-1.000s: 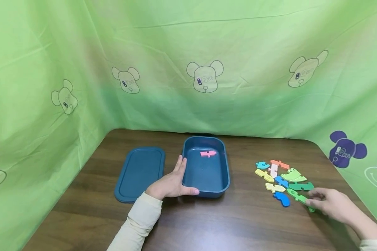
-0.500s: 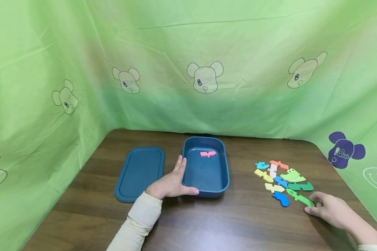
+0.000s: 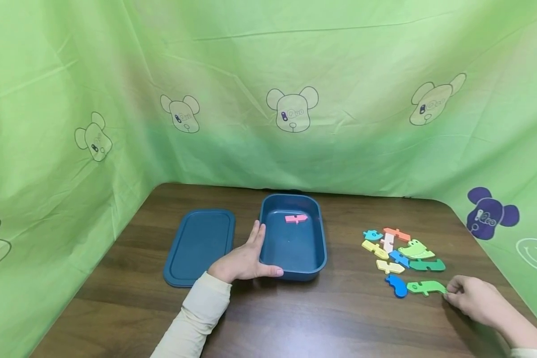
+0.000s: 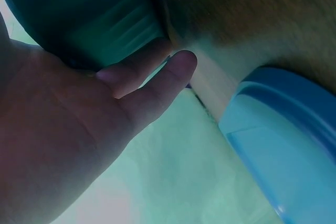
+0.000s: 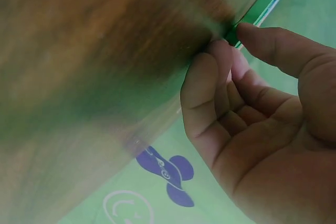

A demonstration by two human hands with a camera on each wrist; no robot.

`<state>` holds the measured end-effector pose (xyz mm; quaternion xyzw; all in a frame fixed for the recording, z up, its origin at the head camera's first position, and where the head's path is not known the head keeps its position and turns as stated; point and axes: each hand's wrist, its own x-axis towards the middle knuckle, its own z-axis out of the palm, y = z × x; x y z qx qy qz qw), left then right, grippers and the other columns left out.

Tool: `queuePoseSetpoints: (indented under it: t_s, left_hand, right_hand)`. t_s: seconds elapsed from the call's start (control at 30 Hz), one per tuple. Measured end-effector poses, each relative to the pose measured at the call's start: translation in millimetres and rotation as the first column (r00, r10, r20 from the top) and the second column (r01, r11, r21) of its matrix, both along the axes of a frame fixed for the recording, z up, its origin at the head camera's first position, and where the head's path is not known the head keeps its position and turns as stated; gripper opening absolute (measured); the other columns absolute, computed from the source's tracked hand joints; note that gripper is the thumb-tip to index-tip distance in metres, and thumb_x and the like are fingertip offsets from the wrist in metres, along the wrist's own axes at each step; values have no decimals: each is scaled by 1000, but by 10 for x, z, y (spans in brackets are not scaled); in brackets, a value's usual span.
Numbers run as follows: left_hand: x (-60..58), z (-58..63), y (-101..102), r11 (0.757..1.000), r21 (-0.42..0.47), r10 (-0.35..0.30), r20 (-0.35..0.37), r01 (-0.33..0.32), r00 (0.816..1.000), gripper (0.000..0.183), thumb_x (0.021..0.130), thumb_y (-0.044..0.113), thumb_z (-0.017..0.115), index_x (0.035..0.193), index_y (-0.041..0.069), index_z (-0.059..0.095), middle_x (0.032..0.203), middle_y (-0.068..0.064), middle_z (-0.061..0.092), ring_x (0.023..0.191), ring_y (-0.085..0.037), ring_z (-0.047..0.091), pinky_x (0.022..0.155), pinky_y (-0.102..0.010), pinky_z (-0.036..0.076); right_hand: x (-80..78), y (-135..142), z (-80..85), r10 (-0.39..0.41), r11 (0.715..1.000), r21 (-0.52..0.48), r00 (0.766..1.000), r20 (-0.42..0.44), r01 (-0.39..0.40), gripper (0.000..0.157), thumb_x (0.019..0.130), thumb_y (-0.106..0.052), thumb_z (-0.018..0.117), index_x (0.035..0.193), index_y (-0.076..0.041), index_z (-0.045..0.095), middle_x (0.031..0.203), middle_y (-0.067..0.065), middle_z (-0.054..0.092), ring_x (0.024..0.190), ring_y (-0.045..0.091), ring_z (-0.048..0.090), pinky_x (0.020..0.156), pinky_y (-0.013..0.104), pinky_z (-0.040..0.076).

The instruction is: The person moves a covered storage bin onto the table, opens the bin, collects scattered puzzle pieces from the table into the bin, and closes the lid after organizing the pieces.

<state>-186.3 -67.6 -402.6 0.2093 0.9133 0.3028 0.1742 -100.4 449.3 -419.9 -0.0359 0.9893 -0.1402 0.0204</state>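
A dark blue box (image 3: 291, 248) stands at the middle of the table with one pink puzzle piece (image 3: 296, 219) inside. My left hand (image 3: 243, 261) rests against its near left corner, thumb and fingers spread along the wall; in the left wrist view the fingers lie straight beside the box wall (image 4: 110, 19). At the right, my right hand (image 3: 474, 298) pinches the thin tail end of a green puzzle piece (image 3: 425, 287) between thumb and fingertips. The right wrist view shows the green piece's edge (image 5: 257, 10) at those fingertips. A blue curved piece (image 3: 397, 287) touches its other end.
The box's blue lid (image 3: 200, 247) lies flat left of the box. Behind the green piece lie several more pieces, including a crocodile-head piece (image 3: 417, 250), a dark green piece (image 3: 426, 265) and a cream piece (image 3: 390, 267). Green cloth (image 3: 291, 159) hangs around the table.
My right hand has shifted slightly right and toward me, turning the green piece so it lies more level across the view. The blue curved piece has turned too. The left hand stays put.
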Motion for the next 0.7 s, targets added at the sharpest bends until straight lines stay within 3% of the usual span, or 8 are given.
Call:
queuePoseSetpoints:
  t_s: [0.2, 0.43, 0.7]
  left_hand:
    - [1, 2, -12, 1000, 0, 2, 1, -2, 1000, 122, 84, 65, 72, 163, 11, -4, 167, -7, -17, 132, -37, 50, 96, -41, 48]
    - [8, 33, -9, 1000, 0, 5, 5, -5, 1000, 122, 84, 64, 73, 163, 11, -4, 168, -8, -16, 131, -38, 51, 96, -43, 48]
    - [13, 37, 3, 1000, -7, 5, 6, -4, 1000, 122, 83, 66, 72, 163, 11, -3, 168, -5, -17, 131, -37, 51, 96, -42, 48]
  right_hand:
    - [-47, -30, 1, 33, 999, 28, 999, -30, -32, 17, 86, -13, 75, 80, -10, 60, 75, -1, 58, 69, 19, 54, 64, 46, 45]
    - [-65, -37, -14, 60, 997, 56, 995, -80, -56, 19, 85, -9, 73, 75, -12, 57, 71, -3, 58, 65, 16, 52, 61, 44, 45]
    - [-48, -61, 18, 27, 999, 45, 995, -101, -23, 19, 87, -10, 72, 75, -12, 57, 69, -4, 54, 63, 16, 47, 58, 41, 41]
